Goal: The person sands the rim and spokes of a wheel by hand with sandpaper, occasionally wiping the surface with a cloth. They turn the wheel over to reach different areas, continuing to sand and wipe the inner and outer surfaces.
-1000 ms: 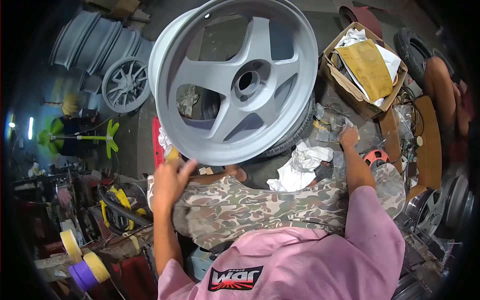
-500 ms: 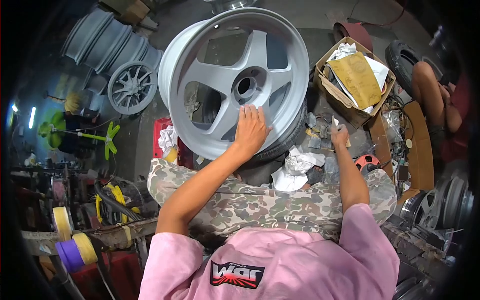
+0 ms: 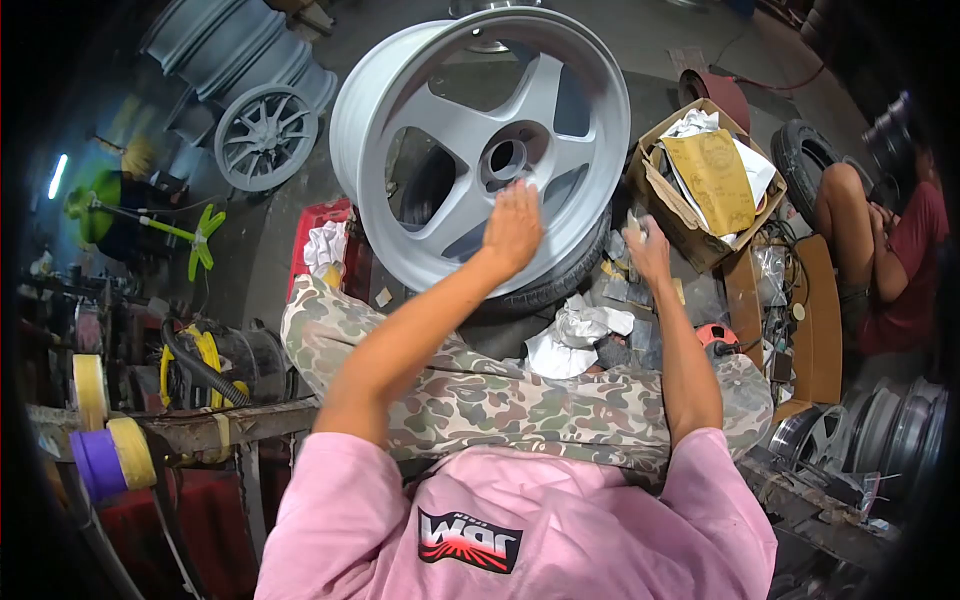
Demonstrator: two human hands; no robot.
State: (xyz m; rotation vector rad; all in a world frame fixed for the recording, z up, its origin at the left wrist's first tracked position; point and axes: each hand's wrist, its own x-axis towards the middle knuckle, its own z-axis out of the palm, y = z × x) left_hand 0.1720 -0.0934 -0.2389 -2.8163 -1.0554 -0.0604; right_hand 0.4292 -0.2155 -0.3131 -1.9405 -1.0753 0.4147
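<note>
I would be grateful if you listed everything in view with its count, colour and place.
Five-spoke wheel rim: one, pale grey, centre
Tyre: one, black, beneath it
Multi-spoke rim: one, grey, upper left
Cardboard box: one, brown, right
Red tray: one, left
White cloth: one, near lap
Fan: one, green, far left
Tape rolls: two yellow, one purple, lower left
Co-worker: one, red shirt, far right
Left hand: one, bare, at rim
Right hand: one, bare, holding small pale piece
</note>
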